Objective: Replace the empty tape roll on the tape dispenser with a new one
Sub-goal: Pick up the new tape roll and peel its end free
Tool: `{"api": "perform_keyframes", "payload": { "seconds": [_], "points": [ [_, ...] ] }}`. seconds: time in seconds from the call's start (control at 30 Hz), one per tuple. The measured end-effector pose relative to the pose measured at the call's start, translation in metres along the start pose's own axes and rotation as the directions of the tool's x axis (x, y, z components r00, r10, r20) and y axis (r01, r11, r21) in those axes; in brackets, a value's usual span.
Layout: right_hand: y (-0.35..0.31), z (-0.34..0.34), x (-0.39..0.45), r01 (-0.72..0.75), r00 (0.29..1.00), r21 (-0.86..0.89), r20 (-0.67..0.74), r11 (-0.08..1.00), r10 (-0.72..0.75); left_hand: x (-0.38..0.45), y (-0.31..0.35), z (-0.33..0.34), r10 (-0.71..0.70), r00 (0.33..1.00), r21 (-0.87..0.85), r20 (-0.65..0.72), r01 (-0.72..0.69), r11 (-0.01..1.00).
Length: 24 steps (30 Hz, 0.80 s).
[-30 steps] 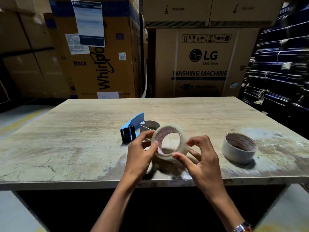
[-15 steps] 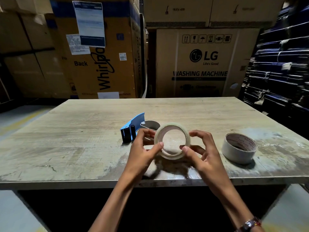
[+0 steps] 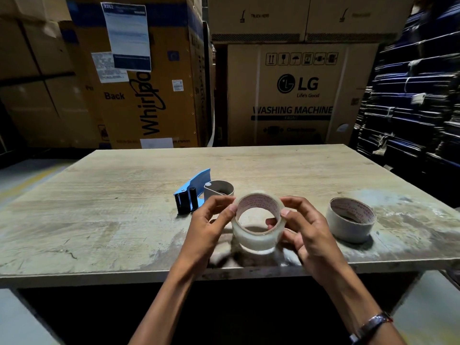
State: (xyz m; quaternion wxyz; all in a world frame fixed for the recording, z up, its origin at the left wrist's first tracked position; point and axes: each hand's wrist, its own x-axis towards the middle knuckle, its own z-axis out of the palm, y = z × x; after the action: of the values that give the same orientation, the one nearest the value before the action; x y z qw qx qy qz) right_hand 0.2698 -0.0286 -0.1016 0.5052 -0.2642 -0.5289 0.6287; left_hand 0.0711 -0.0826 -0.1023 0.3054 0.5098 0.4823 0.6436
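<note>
Left hand [image 3: 207, 227] and right hand [image 3: 307, 232] pinch the clear round plastic tape roll [image 3: 258, 224] above the counter [image 3: 99, 220]; light fingertip hold could let it slip.

Worn, stained wooden worktop [image 3: 99, 220]. Behind it, a Whirlpool carton [image 3: 149, 100] with a paper sheet [image 3: 127, 36] stuck on; right of that, an LG washing machine carton [image 3: 293, 95] (more brown cartons [image 3: 298, 16] stacked on top). Far right, dark blue stacked bundles [image 3: 418, 100]. Pale floor [image 3: 15, 319] at left.
</note>
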Motion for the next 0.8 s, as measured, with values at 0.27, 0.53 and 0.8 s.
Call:
{"api": "perform_keyframes", "payload": {
  "seconds": [0.27, 0.53, 0.8],
  "points": [
    [0.0009, 0.0029, -0.0030, 0.021, 0.998, -0.025, -0.063, 0.999, -0.022, 0.0000, -0.0060, -0.0011, -0.001, 0.999, 0.024, -0.036, 0.002, 1.000],
    [0.0028, -0.0014, -0.0056, 0.027, 0.999, -0.063, 0.021, 0.998, -0.025, 0.0036, -0.0085, -0.0001, -0.060, 0.998, 0.016, 0.005, 0.060, 0.998],
    [0.0040, 0.0013, -0.0097, 0.096, 0.991, -0.212, 0.107, 0.973, -0.074, 0.0079, -0.0065, -0.0024, -0.067, 0.998, 0.079, -0.006, 0.068, 0.995]
  ]
}}
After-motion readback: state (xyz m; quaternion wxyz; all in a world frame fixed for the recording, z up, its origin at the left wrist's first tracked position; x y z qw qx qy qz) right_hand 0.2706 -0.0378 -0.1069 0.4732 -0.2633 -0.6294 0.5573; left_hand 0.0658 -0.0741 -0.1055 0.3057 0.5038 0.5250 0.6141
